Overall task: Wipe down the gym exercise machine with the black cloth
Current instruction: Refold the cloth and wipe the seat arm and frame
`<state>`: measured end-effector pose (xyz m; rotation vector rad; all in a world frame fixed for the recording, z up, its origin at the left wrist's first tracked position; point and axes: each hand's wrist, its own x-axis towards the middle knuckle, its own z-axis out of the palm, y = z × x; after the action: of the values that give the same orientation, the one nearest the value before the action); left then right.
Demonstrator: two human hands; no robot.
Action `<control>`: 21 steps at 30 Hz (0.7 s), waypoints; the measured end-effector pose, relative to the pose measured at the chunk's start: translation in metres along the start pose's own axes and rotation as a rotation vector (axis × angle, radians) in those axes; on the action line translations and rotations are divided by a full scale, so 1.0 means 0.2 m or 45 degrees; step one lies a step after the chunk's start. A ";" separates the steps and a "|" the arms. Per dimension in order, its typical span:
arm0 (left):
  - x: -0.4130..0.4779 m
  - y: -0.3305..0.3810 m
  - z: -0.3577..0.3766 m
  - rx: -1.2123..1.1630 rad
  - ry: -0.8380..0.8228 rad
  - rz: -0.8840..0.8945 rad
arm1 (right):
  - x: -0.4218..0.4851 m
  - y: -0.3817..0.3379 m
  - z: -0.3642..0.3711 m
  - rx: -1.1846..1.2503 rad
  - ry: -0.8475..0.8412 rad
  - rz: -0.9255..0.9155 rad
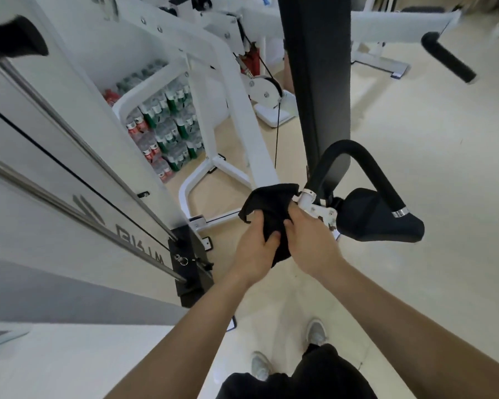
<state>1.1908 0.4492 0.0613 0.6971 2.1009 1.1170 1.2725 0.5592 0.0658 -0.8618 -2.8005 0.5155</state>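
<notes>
The black cloth [271, 210] is bunched in the middle of the head view, draped against the lower end of a white sloping bar [242, 110] of the gym machine. My left hand [255, 249] grips the cloth's lower part with curled fingers. My right hand [311, 243] holds the cloth from the right, its thumb on the fabric, beside a white bracket [314, 207]. A curved black padded handle [366, 168] rises from that bracket. Behind it are a black seat [386, 223] and a tall dark back pad [317, 82].
A weight-stack housing with steel guide rods [69, 133] and a black cable fills the left. Packs of bottled water [167, 125] stand behind the frame. A cable pulley [264, 89] sits on the floor farther back. Another black roller handle [447, 57] is upper right. My shoes [316, 332] stand on beige floor.
</notes>
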 end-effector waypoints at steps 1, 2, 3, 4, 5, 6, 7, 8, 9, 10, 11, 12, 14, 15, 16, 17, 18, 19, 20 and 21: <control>-0.01 0.00 -0.02 0.101 0.050 -0.008 | -0.04 0.00 0.01 0.200 -0.023 0.036; -0.02 0.01 -0.04 0.187 0.137 -0.012 | -0.08 0.00 0.02 0.343 0.002 0.077; -0.03 0.02 -0.06 0.260 0.245 -0.005 | -0.11 0.00 0.03 0.449 0.059 0.121; -0.04 0.04 -0.07 0.325 0.354 0.025 | -0.13 -0.01 0.04 0.548 0.087 0.171; -0.06 0.05 -0.08 0.375 0.439 0.072 | -0.15 -0.02 0.04 0.648 0.088 0.217; -0.06 0.07 -0.07 0.407 0.483 0.135 | -0.16 -0.04 0.05 0.741 0.064 0.257; -0.06 0.08 -0.05 0.437 0.472 0.207 | -0.17 -0.05 0.05 0.814 0.044 0.295; -0.05 0.08 -0.03 0.483 0.411 0.268 | -0.17 -0.06 0.06 0.862 0.051 0.328; -0.03 0.08 -0.01 0.540 0.334 0.325 | -0.17 -0.06 0.06 0.873 0.077 0.356; 0.01 0.07 0.00 0.597 0.260 0.385 | -0.16 -0.05 0.07 0.860 0.101 0.382; 0.05 0.06 0.01 0.653 0.202 0.449 | -0.16 -0.04 0.06 0.854 0.117 0.414; 0.09 0.05 0.00 0.709 0.162 0.510 | -0.16 -0.01 0.07 0.887 0.123 0.451; 0.16 0.05 -0.01 0.897 0.135 0.609 | -0.16 0.06 0.06 1.078 0.136 0.582; 0.18 0.05 -0.02 1.016 0.123 0.645 | -0.16 0.08 0.05 1.172 0.146 0.660; 0.20 0.06 -0.02 1.113 0.107 0.670 | -0.16 0.11 0.05 1.224 0.186 0.708; 0.22 0.08 -0.02 1.174 0.093 0.687 | -0.16 0.13 0.05 1.204 0.241 0.730; 0.23 0.10 -0.01 1.209 0.080 0.698 | -0.16 0.14 0.05 1.154 0.294 0.734; 0.25 0.12 0.00 1.232 0.078 0.708 | -0.16 0.14 0.04 1.095 0.341 0.719; 0.26 0.14 0.02 1.234 0.085 0.713 | -0.16 0.12 0.03 1.047 0.406 0.686; 0.26 0.15 0.04 1.203 0.091 0.703 | -0.15 0.11 0.02 1.017 0.477 0.643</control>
<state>1.1672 0.5056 0.0688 1.7655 2.5342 0.3038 1.3073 0.5570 0.0517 -1.2632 -1.7671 1.2626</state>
